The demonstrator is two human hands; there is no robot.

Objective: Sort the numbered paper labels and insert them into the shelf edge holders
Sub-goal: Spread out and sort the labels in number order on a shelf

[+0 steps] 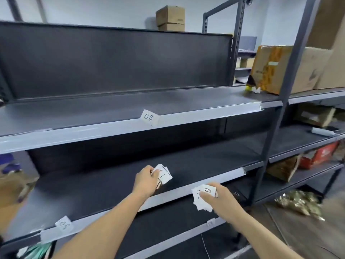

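The left hand (146,179) pinches a small stack of paper labels (163,174) by its near edge, thumb on top, with a slip marked 1 uppermost. The right hand (222,200) grips a thicker, fanned stack (203,200) between thumb and curled fingers, a slip with a 0 on top. Both stacks are in the air at the front of the middle shelf, the left one just beyond the clear edge holder (175,193), the right one just on its near side. The slips look feather-light, limp and slick against each other, so I judge that a loose grip would let them slide apart. A single slip is best taken by a corner or short edge and kept flat, so that its lower edge stays stiff enough to feed under the strip's lip. Label 04 (149,117) stands tilted in the upper shelf's holder (93,132), above and beyond the left hand. Label 05 (64,225) sits askew in the middle holder, well out to that hand's left, beside the forearm. Between the two hands, and on past the right hand toward the grey upright post (276,128), the strip shows no label, which leaves open room to slide a slip along. The post itself bounds any sideways reach from the right hand.
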